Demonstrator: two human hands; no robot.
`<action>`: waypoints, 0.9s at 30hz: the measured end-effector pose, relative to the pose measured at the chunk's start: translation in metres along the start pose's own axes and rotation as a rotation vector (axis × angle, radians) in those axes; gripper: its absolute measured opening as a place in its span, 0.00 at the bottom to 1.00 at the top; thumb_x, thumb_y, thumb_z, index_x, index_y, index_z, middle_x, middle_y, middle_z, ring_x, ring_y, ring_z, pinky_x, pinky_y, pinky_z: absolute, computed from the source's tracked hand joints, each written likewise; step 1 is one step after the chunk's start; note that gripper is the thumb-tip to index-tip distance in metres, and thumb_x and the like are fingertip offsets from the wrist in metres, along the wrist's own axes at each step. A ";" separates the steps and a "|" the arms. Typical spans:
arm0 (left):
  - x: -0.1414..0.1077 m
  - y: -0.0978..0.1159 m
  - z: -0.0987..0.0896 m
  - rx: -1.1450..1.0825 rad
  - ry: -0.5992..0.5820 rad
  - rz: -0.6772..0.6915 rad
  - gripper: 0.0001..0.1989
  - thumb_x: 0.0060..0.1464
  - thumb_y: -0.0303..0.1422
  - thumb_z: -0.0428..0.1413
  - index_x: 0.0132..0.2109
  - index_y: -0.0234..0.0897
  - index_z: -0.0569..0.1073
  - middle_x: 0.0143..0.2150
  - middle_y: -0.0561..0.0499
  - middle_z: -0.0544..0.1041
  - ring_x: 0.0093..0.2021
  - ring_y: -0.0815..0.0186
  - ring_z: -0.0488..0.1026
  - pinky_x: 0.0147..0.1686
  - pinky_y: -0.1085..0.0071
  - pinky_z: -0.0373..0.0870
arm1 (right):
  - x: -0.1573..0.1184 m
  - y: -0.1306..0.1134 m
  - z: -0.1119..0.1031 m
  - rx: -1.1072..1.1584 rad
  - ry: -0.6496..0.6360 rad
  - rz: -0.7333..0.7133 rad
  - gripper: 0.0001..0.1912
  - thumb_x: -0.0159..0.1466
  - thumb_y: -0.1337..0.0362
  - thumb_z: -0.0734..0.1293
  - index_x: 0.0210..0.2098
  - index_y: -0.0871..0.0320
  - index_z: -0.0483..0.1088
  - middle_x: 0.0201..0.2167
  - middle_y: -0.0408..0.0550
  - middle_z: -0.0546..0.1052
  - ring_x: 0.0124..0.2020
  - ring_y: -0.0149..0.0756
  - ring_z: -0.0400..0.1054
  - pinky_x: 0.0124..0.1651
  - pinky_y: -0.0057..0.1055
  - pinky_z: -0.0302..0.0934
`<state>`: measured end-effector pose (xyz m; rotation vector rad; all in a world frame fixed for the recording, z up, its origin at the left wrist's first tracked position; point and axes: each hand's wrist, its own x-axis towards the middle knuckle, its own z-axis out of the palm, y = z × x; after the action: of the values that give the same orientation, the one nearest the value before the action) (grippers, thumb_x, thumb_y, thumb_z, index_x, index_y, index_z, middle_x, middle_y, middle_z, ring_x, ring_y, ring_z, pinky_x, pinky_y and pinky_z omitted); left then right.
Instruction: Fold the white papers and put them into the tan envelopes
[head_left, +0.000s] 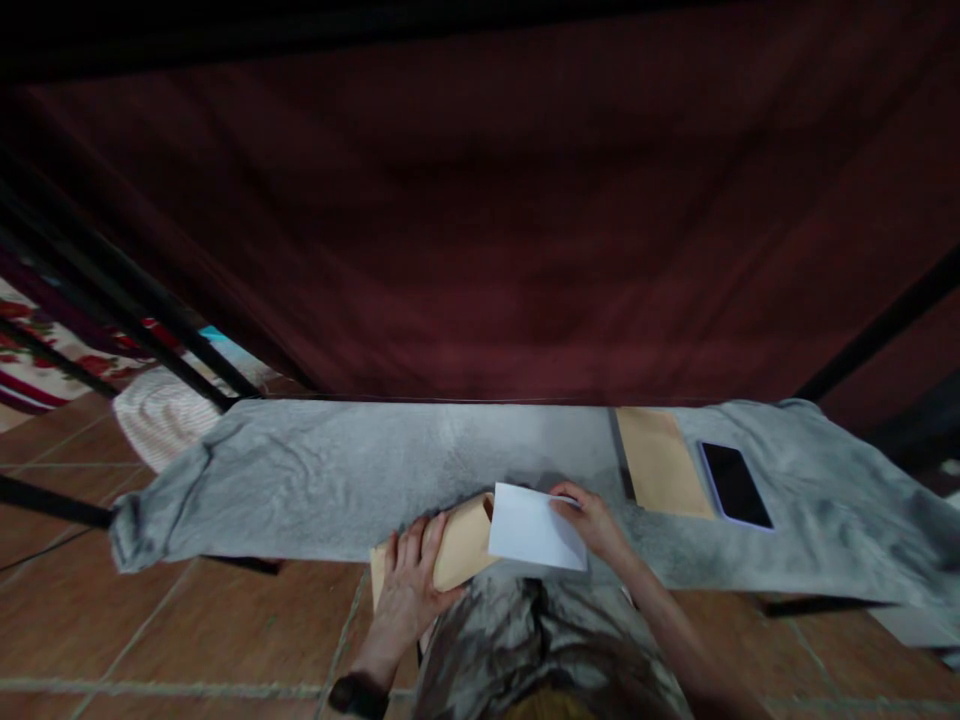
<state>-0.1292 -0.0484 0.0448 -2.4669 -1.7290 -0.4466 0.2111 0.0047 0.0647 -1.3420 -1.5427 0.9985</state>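
Observation:
A tan envelope (461, 545) lies at the near edge of the grey cloth, its open end facing right. My left hand (412, 575) is spread over its left part, the thumb along the near side, gripping it. A white sheet of paper (534, 527) is at the envelope's mouth, its left edge beside the opening. My right hand (589, 520) pinches the sheet at its upper right corner. Whether any of the paper is inside the envelope cannot be made out.
Grey cloth (360, 450) covers a long bench. Another tan envelope (664, 462) and a phone (736, 484) lie on its right part. A dark red curtain (480, 220) hangs behind, with black bars at both sides. A striped round item (165, 415) is on the left.

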 end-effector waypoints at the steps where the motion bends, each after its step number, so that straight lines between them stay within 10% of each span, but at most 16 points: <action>1: -0.001 0.001 0.000 0.009 0.000 0.014 0.56 0.49 0.45 0.66 0.75 0.41 0.43 0.64 0.37 0.66 0.65 0.45 0.63 0.67 0.44 0.50 | 0.001 0.002 -0.002 -0.037 -0.080 -0.009 0.11 0.61 0.55 0.65 0.35 0.53 0.76 0.33 0.44 0.80 0.37 0.41 0.73 0.43 0.33 0.64; 4: -0.002 0.001 -0.001 0.022 -0.014 0.051 0.55 0.49 0.46 0.66 0.75 0.42 0.44 0.65 0.37 0.66 0.65 0.44 0.62 0.67 0.43 0.50 | 0.004 0.005 -0.010 -0.103 -0.234 -0.018 0.09 0.60 0.58 0.65 0.32 0.53 0.76 0.30 0.42 0.80 0.34 0.40 0.73 0.40 0.32 0.63; 10: -0.001 0.001 -0.002 0.005 -0.011 0.073 0.56 0.49 0.48 0.65 0.75 0.41 0.43 0.64 0.38 0.67 0.64 0.44 0.63 0.66 0.44 0.51 | 0.012 -0.007 -0.023 -0.094 0.110 -0.058 0.16 0.66 0.50 0.63 0.40 0.53 0.76 0.36 0.46 0.81 0.38 0.40 0.74 0.41 0.32 0.65; 27: 0.002 0.009 -0.004 -0.038 -0.019 0.074 0.56 0.48 0.45 0.65 0.75 0.40 0.43 0.66 0.38 0.65 0.65 0.43 0.62 0.66 0.44 0.52 | 0.009 -0.013 -0.038 -0.188 0.093 -0.182 0.15 0.69 0.53 0.61 0.40 0.51 0.77 0.38 0.45 0.82 0.41 0.40 0.76 0.45 0.32 0.68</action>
<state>-0.1209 -0.0507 0.0498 -2.5600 -1.6444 -0.4541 0.2418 0.0136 0.0905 -1.3273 -1.6863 0.6841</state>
